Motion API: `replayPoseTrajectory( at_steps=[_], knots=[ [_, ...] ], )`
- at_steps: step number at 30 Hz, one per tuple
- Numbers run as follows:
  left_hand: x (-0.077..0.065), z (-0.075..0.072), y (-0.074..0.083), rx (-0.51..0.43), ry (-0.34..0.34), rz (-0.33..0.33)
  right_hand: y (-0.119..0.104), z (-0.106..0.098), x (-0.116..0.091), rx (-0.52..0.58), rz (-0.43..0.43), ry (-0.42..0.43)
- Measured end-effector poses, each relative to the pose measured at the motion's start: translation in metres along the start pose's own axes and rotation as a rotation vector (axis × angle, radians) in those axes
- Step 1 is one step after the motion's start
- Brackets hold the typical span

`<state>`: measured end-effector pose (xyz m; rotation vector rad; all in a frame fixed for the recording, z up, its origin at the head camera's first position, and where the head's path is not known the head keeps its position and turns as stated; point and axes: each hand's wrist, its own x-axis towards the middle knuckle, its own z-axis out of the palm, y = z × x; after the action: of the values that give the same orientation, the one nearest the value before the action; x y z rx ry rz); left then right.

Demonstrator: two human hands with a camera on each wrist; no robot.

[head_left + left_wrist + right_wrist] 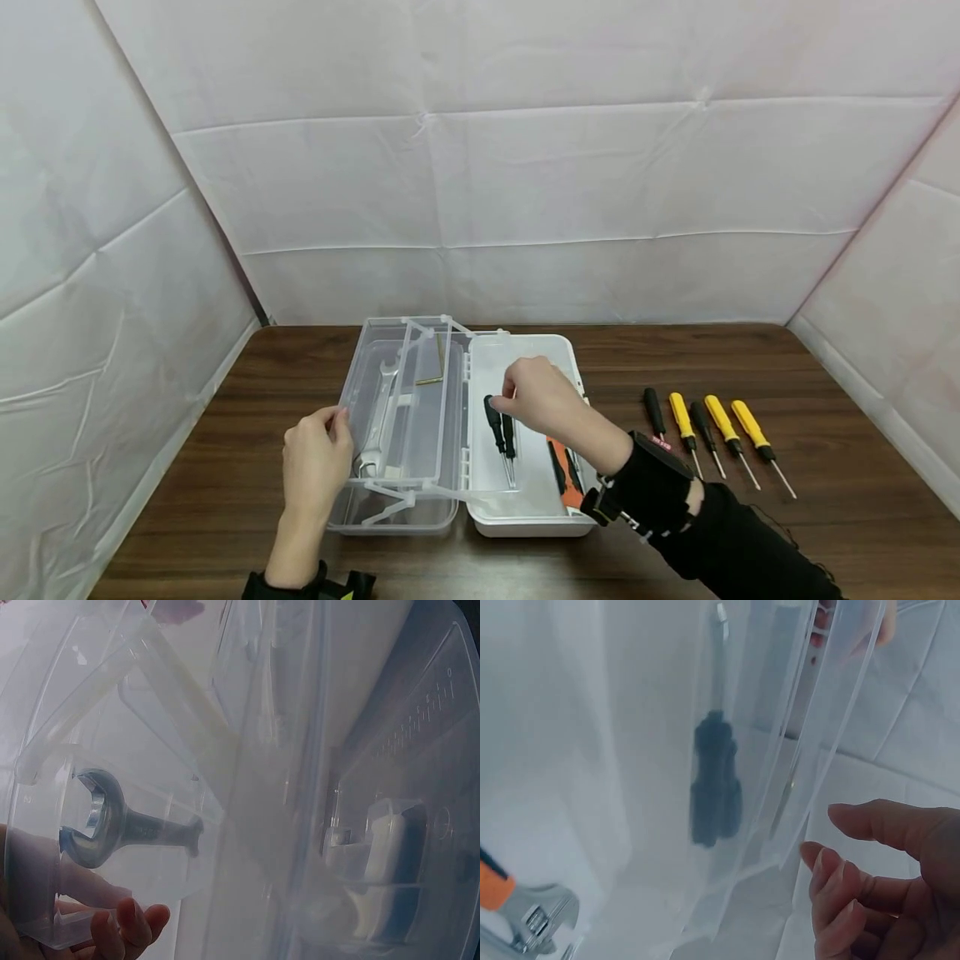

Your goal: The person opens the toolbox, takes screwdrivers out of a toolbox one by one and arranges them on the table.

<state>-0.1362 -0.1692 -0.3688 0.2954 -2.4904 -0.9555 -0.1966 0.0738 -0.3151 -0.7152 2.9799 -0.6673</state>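
A toolbox lies spread open, with a clear lid [390, 517] on the left and a white base [525, 525] on the right. My left hand [318, 458] grips the edge of the clear tray [423, 425] over the lid; this tray contains an open-end wrench [112, 817] and a brass hex key [440, 358]. Above the base, my right hand [543, 392] has thumb and fingers apart with nothing between them. Just below it, two black screwdrivers [716, 780] lie side by side, seen through clear plastic. An orange-handled adjustable wrench [566, 475] is in the base.
Right of the toolbox, several black and yellow screwdrivers [716, 412] lie in a row on the brown wooden table [195, 508]. White cloth walls [525, 183] stand around the back and sides. White folding arms [397, 500] join the trays to the box.
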Motion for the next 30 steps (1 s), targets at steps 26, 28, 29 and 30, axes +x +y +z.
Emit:
replayPoseTrajectory(
  at_steps=[26,28,29,30],
  knots=[
    [0.000,-0.001,0.002,0.004,0.002,0.013,-0.014,0.033,0.016,-0.220,0.092,-0.141],
    [0.000,0.000,0.002,0.006,0.002,0.011,-0.014,0.034,0.016,-0.219,0.104,-0.134],
    [0.000,0.000,0.002,0.007,0.004,0.012,-0.014,0.034,0.017,-0.213,0.114,-0.133],
    [0.000,0.000,0.002,0.008,0.002,0.011,-0.014,0.034,0.017,-0.205,0.125,-0.132]
  ],
)
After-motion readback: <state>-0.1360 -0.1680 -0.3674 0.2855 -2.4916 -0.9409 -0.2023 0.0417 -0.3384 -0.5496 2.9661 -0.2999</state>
